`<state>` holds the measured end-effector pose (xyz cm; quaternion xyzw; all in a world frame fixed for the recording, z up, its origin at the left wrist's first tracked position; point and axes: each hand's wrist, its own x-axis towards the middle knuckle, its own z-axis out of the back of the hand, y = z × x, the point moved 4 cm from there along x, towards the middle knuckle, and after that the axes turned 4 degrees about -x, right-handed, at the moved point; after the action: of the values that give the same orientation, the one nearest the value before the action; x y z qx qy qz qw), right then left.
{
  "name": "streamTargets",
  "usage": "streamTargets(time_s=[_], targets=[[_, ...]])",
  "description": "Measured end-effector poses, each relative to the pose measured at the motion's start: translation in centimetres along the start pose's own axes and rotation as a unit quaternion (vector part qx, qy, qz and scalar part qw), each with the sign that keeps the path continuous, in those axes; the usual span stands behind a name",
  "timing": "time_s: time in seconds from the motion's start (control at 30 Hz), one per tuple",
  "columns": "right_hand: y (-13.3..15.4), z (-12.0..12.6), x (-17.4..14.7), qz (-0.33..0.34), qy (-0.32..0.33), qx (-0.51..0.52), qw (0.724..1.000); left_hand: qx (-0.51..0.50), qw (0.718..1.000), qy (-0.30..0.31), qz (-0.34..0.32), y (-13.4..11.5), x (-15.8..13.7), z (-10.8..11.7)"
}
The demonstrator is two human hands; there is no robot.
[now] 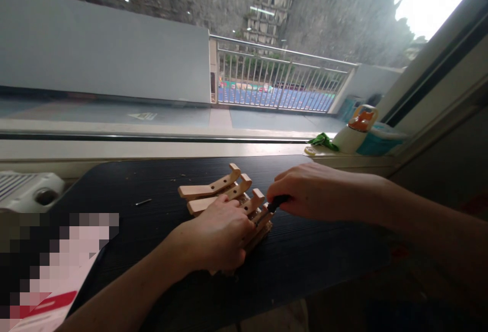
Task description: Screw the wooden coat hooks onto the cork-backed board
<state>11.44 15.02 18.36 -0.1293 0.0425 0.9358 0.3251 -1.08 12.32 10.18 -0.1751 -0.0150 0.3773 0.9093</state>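
Note:
A wooden hook rack lies on the dark table, with several pale upturned prongs and small dark holes along them. Across its near part rests my left hand, fingers closed around the wood and pressing it down. My right hand is wrapped round the black handle of a screwdriver. Its shaft slants down to the left onto one of the right-hand prongs, close to my left fingers. The screwdriver's tip is hard to make out. A thin metal piece, like a bit or a screw, lies to the left of the rack.
The dark tabletop meets a window sill. A green cloth, a cream bottle with an orange top and a teal container stand at the sill's right. A white appliance sits at left.

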Motion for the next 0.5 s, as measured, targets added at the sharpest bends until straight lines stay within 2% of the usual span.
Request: streamTargets(time_s=[0.17,0.5], targets=[[0.8,-0.7,0.4,0.023,-0.001,0.02,1.0,0.003,1.0,0.007,-0.008,-0.1,0.0,0.1],[0.2,-1.5,0.3,-0.002,-0.039,0.011,0.999,0.008,1.0,0.012,-0.008,0.0,0.1,0.1]])
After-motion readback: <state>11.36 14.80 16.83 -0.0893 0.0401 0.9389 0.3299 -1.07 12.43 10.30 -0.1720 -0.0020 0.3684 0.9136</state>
